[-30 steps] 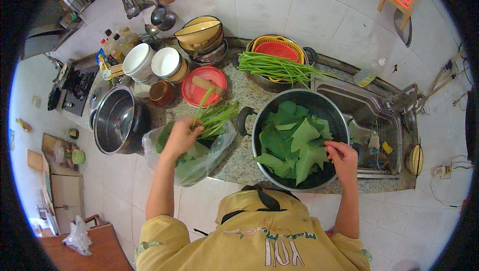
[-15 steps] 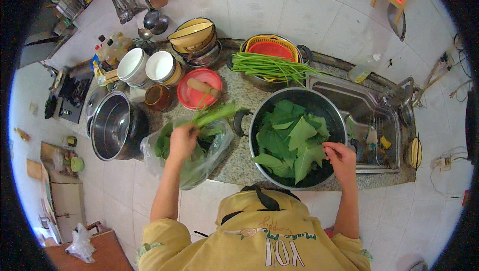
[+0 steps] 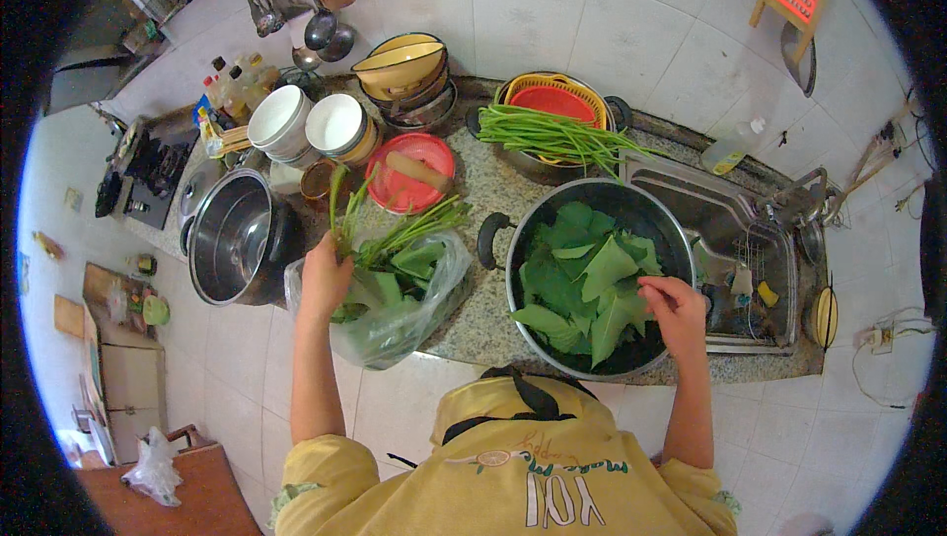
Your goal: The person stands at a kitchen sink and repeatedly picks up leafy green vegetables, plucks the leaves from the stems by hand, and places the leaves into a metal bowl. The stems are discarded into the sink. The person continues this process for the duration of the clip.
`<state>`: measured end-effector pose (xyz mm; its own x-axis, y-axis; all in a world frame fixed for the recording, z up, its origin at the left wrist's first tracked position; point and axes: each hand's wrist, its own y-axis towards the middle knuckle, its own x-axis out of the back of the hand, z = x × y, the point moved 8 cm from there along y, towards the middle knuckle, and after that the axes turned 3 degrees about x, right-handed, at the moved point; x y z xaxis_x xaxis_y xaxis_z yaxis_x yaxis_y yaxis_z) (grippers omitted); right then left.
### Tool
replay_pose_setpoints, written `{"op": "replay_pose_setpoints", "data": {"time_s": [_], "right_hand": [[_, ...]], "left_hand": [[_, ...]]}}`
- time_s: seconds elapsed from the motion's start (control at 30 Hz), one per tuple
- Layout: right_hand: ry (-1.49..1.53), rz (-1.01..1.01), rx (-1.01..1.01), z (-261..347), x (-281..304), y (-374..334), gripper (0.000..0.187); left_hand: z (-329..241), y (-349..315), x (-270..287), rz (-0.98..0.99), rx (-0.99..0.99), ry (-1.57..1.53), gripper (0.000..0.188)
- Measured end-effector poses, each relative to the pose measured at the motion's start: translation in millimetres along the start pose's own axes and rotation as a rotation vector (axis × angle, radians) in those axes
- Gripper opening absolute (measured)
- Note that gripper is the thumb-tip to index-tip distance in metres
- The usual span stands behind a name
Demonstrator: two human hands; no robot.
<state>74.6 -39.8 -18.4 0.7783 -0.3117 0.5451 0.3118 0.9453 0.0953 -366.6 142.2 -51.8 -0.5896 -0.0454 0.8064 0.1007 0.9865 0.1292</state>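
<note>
On the counter's front edge lies a clear plastic bag (image 3: 434, 304) full of leafy green stems (image 3: 395, 258). My left hand (image 3: 327, 278) is closed around some of the stems at the bag's left side; a few rise upright above the fingers. To the right, a large dark pot (image 3: 521, 334) holds a heap of broad green leaves (image 3: 592, 270). My right hand (image 3: 675, 315) is at the pot's right rim with thumb and fingers pinched together, close to the leaf edges. Whatever is in that pinch is too small to tell.
Left of the bag stands an empty dark pot (image 3: 229, 240). Behind are a red plate (image 3: 385, 191) with a wooden-handled tool, white bowls (image 3: 333, 125) and yellow bowls (image 3: 400, 68). Long green stalks (image 3: 552, 137) lie across a yellow basket. At right is a steel sink (image 3: 725, 196).
My left hand has moved left, and the stems it holds now stand more upright. Other stems lie spread over the bag. My right hand stays by the pot's rim. The whole view has shifted slightly.
</note>
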Motion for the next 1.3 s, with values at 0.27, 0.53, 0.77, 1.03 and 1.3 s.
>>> {"op": "replay_pose_setpoints", "data": {"time_s": [0.27, 0.53, 0.77, 1.03, 1.3], "right_hand": [[-0.012, -0.002, -0.045, 3, 2, 0, 0.014], [-0.04, 0.018, -0.007, 2, 5, -4, 0.015], [-0.002, -0.014, -0.022, -1, 7, -13, 0.015], [-0.012, -0.044, -0.046, 4, 18, -20, 0.015], [0.025, -0.073, -0.094, -12, 25, -31, 0.016]], "left_hand": [[-20, 1, 23, 0.207, 0.125, 0.083, 0.079], [-25, 18, 59, 0.171, 0.062, -0.113, 0.066], [-85, 21, 71, 0.092, -0.184, -0.093, 0.046], [-105, 33, 11, 0.36, -0.184, 0.239, 0.049], [-134, 38, 33, 0.324, -0.281, 0.122, 0.043]]}}
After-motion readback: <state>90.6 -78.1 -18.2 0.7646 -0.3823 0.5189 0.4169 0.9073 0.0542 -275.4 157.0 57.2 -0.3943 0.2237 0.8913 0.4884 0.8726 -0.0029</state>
